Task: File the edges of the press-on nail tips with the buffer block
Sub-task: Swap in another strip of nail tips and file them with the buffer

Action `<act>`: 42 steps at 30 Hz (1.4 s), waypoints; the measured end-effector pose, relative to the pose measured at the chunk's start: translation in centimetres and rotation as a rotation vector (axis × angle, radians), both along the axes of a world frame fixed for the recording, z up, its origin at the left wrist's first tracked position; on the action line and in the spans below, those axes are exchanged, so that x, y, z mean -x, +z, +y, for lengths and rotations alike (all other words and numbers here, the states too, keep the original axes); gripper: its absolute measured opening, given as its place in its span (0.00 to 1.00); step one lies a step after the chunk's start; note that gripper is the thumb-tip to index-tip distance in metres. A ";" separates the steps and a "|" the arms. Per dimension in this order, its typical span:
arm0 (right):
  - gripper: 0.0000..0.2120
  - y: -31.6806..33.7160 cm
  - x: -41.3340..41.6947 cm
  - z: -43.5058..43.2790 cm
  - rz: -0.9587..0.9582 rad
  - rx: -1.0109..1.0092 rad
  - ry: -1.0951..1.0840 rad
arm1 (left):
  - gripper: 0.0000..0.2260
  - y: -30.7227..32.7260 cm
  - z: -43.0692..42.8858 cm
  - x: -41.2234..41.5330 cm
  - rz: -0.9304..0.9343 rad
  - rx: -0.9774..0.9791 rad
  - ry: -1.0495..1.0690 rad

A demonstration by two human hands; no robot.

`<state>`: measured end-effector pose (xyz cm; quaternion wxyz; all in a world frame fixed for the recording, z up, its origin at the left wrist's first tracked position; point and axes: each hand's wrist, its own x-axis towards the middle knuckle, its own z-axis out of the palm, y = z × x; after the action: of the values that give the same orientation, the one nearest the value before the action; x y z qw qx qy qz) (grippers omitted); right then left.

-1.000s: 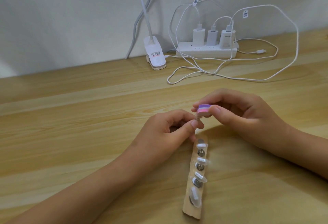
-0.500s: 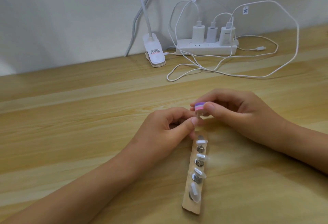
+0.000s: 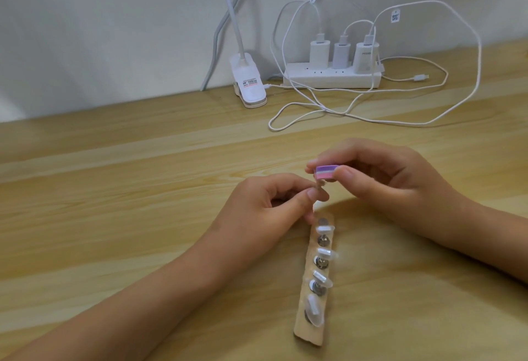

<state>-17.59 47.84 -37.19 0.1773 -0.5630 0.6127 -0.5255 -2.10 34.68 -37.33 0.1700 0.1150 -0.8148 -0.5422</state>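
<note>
A small buffer block (image 3: 411,173) with purple, white and pink layers is pinched between the thumb and fingers of my right hand (image 3: 400,183). Just below it, my left hand (image 3: 274,206) pinches a clear nail tip (image 3: 405,186) on its stand, upright against the block's underside. A narrow wooden strip (image 3: 311,329) lies on the table below both hands. It carries several clear nail tips (image 3: 314,307) on round metal holders. The strip's top holder (image 3: 323,221) is bare.
At the back by the wall sits a white power strip (image 3: 333,78) with three chargers. Loose white cables (image 3: 343,112) loop over the wooden table (image 3: 114,203). A white clip-on lamp base (image 3: 248,86) stands to its left.
My right hand slid the buffer block slightly left and back right over the nail tip. My left hand stayed in place with the tip.
</note>
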 end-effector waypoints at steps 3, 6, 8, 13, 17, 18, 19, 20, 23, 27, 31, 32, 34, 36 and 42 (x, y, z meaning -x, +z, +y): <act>0.08 0.0 0.1 0.0 -0.032 -0.030 -0.008 | 0.06 0.0 -0.1 0.0 0.005 -0.001 -0.001; 0.08 0.1 0.1 0.1 -0.003 -0.002 -0.007 | 0.06 -0.1 -0.1 0.0 0.002 -0.014 -0.002; 0.08 0.2 0.1 0.0 -0.047 -0.036 -0.011 | 0.06 0.0 -0.2 0.0 0.005 -0.015 -0.002; 0.09 0.1 0.0 0.0 -0.039 -0.056 -0.030 | 0.06 -0.1 -0.1 0.0 0.017 -0.019 -0.009; 0.10 0.1 -0.1 -0.1 -0.022 -0.037 -0.033 | 0.06 -0.1 -0.2 0.0 0.022 -0.031 -0.020; 0.09 0.1 -0.1 -0.1 -0.027 -0.037 -0.036 | 0.06 -0.1 -0.2 0.1 0.019 -0.026 -0.019; 0.08 0.1 0.0 -0.1 -0.030 -0.046 -0.041 | 0.06 -0.2 -0.3 0.0 0.018 -0.023 -0.016; 0.08 0.0 0.0 -0.1 -0.027 -0.048 -0.050 | 0.06 -0.2 -0.3 0.0 0.019 -0.024 -0.014; 0.10 0.1 0.0 0.0 -0.019 -0.020 -0.049 | 0.06 -0.2 -0.3 0.0 0.023 -0.035 -0.013; 0.09 0.0 0.1 0.0 -0.039 -0.040 -0.045 | 0.06 -0.2 -0.3 0.0 0.035 -0.031 -0.010; 0.11 0.0 -0.1 -0.1 -0.041 -0.066 -0.041 | 0.06 -0.3 -0.4 0.0 0.037 -0.028 -0.014; 0.11 0.0 -0.1 -0.1 -0.045 -0.057 -0.044 | 0.06 -0.4 -0.4 0.1 0.040 -0.032 -0.013; 0.13 0.1 -0.1 -0.1 -0.047 -0.026 -0.047 | 0.06 -0.3 -0.4 0.1 0.042 -0.044 -0.012; 0.12 0.2 -0.1 -0.1 -0.045 -0.059 -0.039 | 0.06 -0.4 -0.4 0.1 0.044 -0.040 -0.013; 0.08 0.1 -0.1 0.0 -0.046 -0.036 -0.031 | 0.06 -0.4 -0.4 0.1 0.046 -0.033 -0.008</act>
<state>-17.45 47.80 -37.09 0.1930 -0.5379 0.6265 -0.5300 -2.21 34.25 -37.74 0.1848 0.1020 -0.8021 -0.5586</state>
